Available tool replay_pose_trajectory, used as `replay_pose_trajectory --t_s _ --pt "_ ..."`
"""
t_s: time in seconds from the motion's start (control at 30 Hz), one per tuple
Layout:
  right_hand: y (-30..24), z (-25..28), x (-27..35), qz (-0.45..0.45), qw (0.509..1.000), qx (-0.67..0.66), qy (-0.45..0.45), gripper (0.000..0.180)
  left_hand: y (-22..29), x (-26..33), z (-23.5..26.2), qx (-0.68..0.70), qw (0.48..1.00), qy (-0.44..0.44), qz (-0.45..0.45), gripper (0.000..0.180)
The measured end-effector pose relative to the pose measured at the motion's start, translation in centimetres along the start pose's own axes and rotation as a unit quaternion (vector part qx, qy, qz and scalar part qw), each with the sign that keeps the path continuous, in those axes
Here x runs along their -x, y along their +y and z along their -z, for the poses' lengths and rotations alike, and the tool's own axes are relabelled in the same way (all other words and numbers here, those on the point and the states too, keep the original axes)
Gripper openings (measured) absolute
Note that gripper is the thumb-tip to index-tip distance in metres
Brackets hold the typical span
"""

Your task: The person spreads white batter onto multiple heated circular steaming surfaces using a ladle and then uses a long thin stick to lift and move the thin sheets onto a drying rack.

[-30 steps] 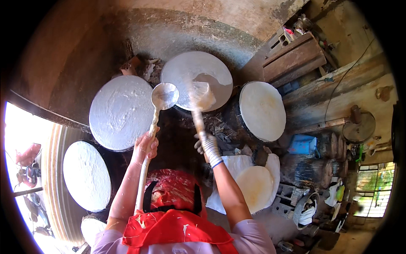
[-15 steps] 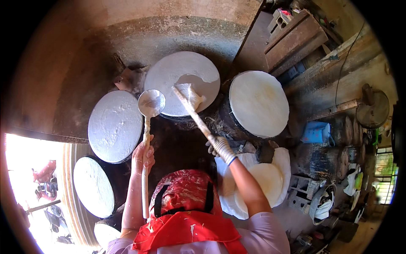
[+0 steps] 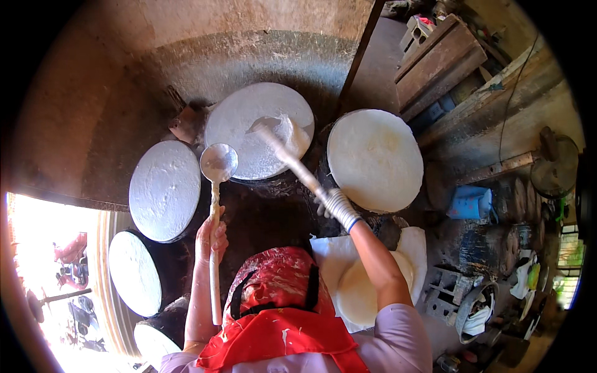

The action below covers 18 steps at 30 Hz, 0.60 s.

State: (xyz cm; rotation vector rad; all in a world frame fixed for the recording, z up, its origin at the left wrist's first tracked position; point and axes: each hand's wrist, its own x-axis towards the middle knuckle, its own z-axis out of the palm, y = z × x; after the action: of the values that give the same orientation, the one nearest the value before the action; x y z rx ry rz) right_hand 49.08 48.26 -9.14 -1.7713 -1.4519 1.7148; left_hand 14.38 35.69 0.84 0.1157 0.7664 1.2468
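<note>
Two hands: left hand (image 3: 212,238), bare, fingers wrapped around the handle of a ladle (image 3: 219,163); right hand (image 3: 334,205), gloved, curled around a pale stick (image 3: 291,163), its fingers mostly hidden below.
Stick: one, slanting from the right hand toward the far left, over the far-middle round top (image 3: 239,115); its far end is blurred, any head hard to make out.
Ladle: one, long axis near to far, bowl at the far end, beside the left round top (image 3: 165,191).
Round tops: five, whitish; the nearest on the left (image 3: 152,343) is partly hidden by the arm.
Pale disc (image 3: 367,292): one, near right, on white cloth (image 3: 326,252), partly behind the right arm.
Blue container (image 3: 467,202): one, farther right.
</note>
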Motion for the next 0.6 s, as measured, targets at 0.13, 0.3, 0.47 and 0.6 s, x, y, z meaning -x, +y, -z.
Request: replay_pose_trajectory --t_s 0.13,0.3,0.47,0.6 --pt "-2.7 -1.3 2.5 -0.004 0.999 0.050 0.015 0.056 -0.4 0.2 -0.3 -0.001 1.000 0.005 -0.005 0.044" --pt "2.9 -0.3 2.8 -0.053 0.999 -0.008 0.007 0.053 -0.6 -0.3 -0.4 0.016 1.000 -0.004 0.010 0.043" --pt "-0.3 -2.1 4.3 -0.012 0.999 0.001 0.049 0.056 0.5 -1.0 1.4 0.037 0.999 -0.023 0.025 0.042" --pt "4.4 -3.5 4.3 -0.052 0.996 -0.063 0.021 0.059 1.8 -1.3 1.5 0.026 0.999 -0.026 0.040 0.044"
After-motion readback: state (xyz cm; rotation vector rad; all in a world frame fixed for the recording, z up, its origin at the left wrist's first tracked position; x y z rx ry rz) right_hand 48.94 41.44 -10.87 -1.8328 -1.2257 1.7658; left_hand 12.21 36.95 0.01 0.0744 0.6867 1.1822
